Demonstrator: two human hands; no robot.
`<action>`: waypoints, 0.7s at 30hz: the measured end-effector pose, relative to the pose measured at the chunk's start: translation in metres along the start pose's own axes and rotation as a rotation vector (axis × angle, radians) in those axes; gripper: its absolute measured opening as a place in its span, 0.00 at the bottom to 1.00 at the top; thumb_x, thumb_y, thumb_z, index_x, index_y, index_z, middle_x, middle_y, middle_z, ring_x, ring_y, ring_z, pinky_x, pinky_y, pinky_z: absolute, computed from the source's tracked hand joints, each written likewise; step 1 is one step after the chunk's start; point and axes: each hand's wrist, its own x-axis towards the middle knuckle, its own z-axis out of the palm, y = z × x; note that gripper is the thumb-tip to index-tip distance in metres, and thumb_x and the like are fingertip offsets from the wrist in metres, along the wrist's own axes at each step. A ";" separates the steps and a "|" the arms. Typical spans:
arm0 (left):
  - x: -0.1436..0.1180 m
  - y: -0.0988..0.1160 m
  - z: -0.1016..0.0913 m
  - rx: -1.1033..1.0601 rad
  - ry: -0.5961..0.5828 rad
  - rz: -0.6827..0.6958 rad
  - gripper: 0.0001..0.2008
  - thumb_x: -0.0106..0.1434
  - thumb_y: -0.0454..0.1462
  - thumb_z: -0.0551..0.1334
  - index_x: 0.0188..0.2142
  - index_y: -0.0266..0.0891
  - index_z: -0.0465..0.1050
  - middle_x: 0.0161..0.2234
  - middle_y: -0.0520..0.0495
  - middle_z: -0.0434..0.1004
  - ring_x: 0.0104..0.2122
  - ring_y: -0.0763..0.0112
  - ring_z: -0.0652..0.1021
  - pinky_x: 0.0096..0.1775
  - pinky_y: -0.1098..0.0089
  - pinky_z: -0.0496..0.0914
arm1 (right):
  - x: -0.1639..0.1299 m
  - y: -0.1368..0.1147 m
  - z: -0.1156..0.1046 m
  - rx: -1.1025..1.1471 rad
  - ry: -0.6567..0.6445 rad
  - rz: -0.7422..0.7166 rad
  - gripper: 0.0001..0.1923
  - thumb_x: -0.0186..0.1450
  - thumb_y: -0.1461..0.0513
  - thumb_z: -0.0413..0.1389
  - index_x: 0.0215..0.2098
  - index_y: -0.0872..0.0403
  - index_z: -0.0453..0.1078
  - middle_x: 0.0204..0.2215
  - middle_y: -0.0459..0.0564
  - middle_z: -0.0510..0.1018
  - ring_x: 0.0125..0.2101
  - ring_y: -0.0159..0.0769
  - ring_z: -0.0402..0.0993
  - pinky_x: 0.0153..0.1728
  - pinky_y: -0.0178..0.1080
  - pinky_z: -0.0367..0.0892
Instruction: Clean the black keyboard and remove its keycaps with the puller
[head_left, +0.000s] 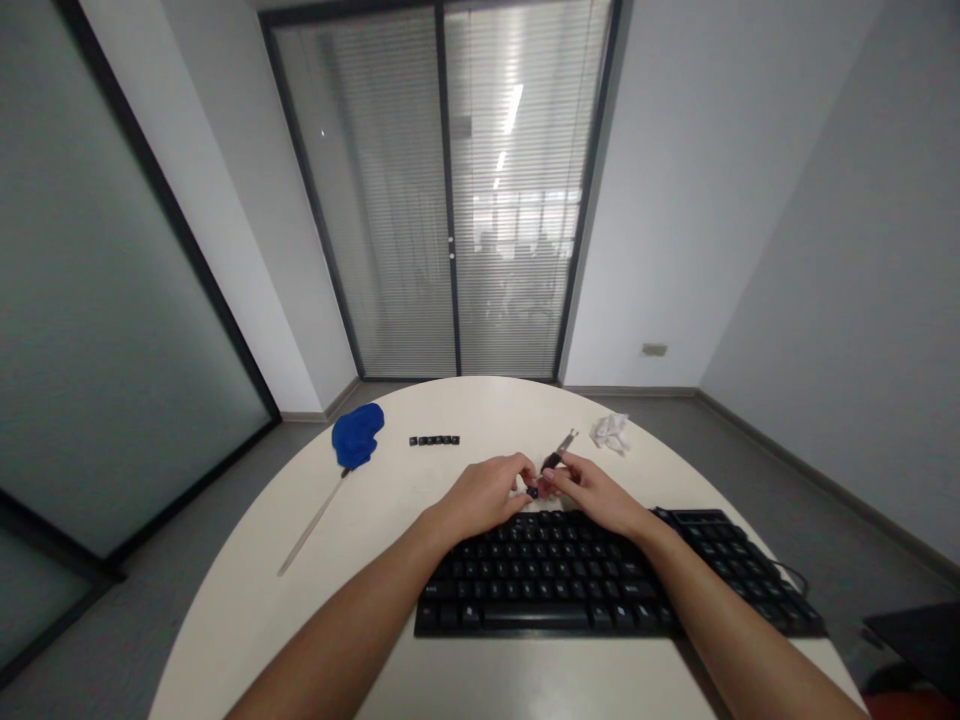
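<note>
While both hands pinch one small black keycap [532, 492] above the keyboard [570, 575], right hand [592, 492] also grips a keycap puller [560, 452]; left hand [487, 493] steadies. Keycap being freed from the tool; loose keycap row [434, 440], blue cleaning gel [358, 435], crumpled tissue [610, 432] farther out on the table [247, 590].

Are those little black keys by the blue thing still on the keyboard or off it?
Off. The row of keycaps lies on the bare table, apart from the keyboard.

Both forearms are bare to the elbow, with no sleeves on the left hand [484, 492] or right hand [592, 492].
</note>
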 end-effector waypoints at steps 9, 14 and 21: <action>0.000 -0.006 0.005 0.105 0.029 0.112 0.09 0.64 0.33 0.61 0.44 0.44 0.70 0.44 0.52 0.76 0.44 0.68 0.75 0.46 0.70 0.68 | 0.002 0.005 0.000 -0.023 0.005 -0.043 0.19 0.69 0.47 0.51 0.38 0.55 0.67 0.31 0.51 0.81 0.34 0.39 0.76 0.39 0.41 0.68; 0.000 -0.009 0.008 0.251 0.050 0.175 0.11 0.66 0.35 0.60 0.47 0.47 0.71 0.46 0.51 0.74 0.46 0.65 0.74 0.48 0.67 0.69 | 0.004 0.009 0.000 -0.020 0.032 -0.067 0.17 0.69 0.48 0.52 0.37 0.54 0.66 0.30 0.50 0.81 0.33 0.39 0.76 0.39 0.42 0.68; 0.001 -0.009 0.011 0.379 0.082 0.208 0.09 0.68 0.38 0.60 0.48 0.47 0.72 0.44 0.51 0.73 0.43 0.66 0.74 0.43 0.68 0.70 | 0.003 0.009 0.000 0.042 0.030 -0.066 0.16 0.69 0.49 0.53 0.42 0.54 0.66 0.31 0.49 0.81 0.35 0.40 0.77 0.38 0.41 0.69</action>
